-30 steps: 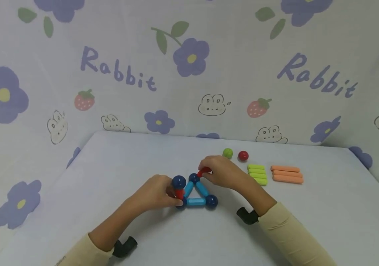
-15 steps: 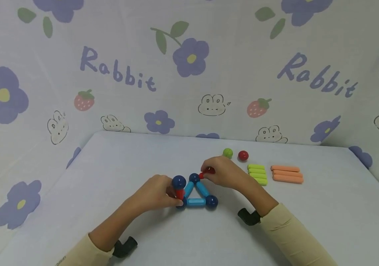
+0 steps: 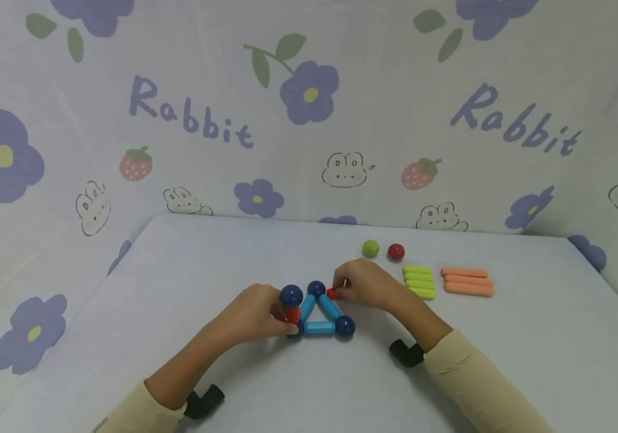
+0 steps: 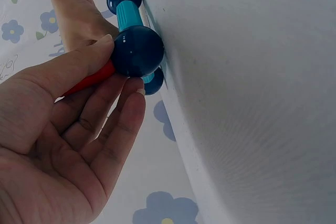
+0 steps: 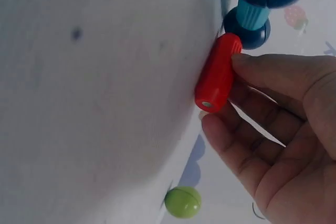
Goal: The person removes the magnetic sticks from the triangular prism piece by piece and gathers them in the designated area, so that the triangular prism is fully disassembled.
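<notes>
A: What is held just left of the frame's centre?

B: An upright red rod (image 3: 292, 316) is grasped low down by the left hand (image 3: 254, 314), with the near-left navy ball (image 4: 137, 51) also touched by the fingers. A top navy ball (image 3: 291, 296) is carried on the rod.

A: How might that be handled?

B: Lightly, it is judged: smooth, stiff plastic is suggested, not easily broken. The balls look slippery, so the rod is better gripped than the ball above it, which could be knocked off.

A: And at the centre?

B: A flat triangle of light-blue rods (image 3: 319, 327) is laid on the counter (image 3: 179, 252), its other corners formed by the far navy ball (image 3: 316, 289) and the near-right navy ball (image 3: 345, 326). The joints are probably magnetic and could be twisted apart by a sideways push.

A: Right of that?

B: A second red rod (image 5: 215, 74) is pinched between thumb and fingers by the right hand (image 3: 365, 284), just beside the far ball; whether they touch cannot be told. A metallic-looking tip (image 5: 207, 104) is shown. The barrel is best held at mid-length, tips uncovered.

A: Farther right?

B: A green ball (image 3: 370, 248), a red ball (image 3: 396, 252), lime rods (image 3: 419, 277) and orange rods (image 3: 467, 282) are set out.
</notes>
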A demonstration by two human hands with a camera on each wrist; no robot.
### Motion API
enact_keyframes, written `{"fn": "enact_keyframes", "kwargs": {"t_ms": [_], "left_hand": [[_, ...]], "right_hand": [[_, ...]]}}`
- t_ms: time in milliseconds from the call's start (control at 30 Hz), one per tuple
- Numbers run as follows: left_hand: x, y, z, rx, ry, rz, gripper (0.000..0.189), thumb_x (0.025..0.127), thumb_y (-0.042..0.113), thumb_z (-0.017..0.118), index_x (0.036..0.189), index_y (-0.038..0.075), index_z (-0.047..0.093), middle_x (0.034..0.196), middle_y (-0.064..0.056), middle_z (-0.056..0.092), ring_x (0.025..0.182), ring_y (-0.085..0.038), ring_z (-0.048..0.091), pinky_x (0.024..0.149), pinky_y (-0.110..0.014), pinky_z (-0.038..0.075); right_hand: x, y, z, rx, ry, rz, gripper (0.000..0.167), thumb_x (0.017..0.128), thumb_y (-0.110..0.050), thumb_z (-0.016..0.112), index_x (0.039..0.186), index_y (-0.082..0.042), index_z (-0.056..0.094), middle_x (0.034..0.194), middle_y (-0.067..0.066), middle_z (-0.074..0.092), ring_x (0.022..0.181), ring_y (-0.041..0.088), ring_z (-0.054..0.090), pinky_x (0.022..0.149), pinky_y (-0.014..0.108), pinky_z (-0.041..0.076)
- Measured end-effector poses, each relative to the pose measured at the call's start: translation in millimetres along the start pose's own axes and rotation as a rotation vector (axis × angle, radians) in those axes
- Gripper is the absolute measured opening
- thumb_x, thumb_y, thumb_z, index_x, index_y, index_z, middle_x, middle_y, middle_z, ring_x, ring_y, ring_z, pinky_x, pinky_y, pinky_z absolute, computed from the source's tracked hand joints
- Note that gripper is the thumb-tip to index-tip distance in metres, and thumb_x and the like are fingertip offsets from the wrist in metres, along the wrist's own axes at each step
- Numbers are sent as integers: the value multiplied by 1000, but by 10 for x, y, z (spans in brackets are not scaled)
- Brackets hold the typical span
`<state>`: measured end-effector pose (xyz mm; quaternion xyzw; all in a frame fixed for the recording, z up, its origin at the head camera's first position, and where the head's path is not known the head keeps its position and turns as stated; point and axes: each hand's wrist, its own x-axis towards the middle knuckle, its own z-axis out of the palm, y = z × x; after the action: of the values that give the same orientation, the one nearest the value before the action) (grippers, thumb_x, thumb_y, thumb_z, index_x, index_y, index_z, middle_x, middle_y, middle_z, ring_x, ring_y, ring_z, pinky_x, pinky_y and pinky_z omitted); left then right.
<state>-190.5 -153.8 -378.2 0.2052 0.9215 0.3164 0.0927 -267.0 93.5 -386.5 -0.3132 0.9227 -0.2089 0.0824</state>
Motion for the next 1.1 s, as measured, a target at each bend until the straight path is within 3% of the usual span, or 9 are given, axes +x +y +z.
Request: {"fn": "enact_keyframes", "kwargs": {"t_ms": [267,433,633,833,1100], "left_hand": [[7,-1,7,2,3,24,23,78,16,87,93,3,75,77,3,71,75,-12,65,69,-29,54],[8,4,8,11,1,15,23,78,16,87,92,4,75,77,3,71,75,-12,65,70,-29,54],[-4,10,-3,11,2,14,21,79,16,87,91,4,74,77,4,71,75,-11,65,71,-29,54],[-8,7,-4,1,8,14,22,78,16,87,92,4,74,77,3,72,76,-12,66,71,-30,55],[-3,7,17,-3,7,5,23,78,17,87,92,4,74,77,3,72,76,-12,66,72,-30,54]], "right_hand": [[-281,154,-133,-30,-34,91,3,87,-7,78,88,-10,77,78,-6,65,75,14,57,71,26,53],[-577,310,-276,-39,-65,112,10,87,-3,76,82,-12,74,75,-5,61,73,15,54,67,28,51],[-881,519,-418,-32,-76,196,16,85,0,75,78,-14,71,72,-5,59,72,15,52,62,30,47],[-951,625,-490,-79,-72,228,15,83,1,74,80,-13,72,74,-3,58,77,18,52,64,31,46],[-941,660,-495,-127,-21,202,18,84,1,74,75,-14,69,71,-4,56,74,17,50,63,32,43]]}}
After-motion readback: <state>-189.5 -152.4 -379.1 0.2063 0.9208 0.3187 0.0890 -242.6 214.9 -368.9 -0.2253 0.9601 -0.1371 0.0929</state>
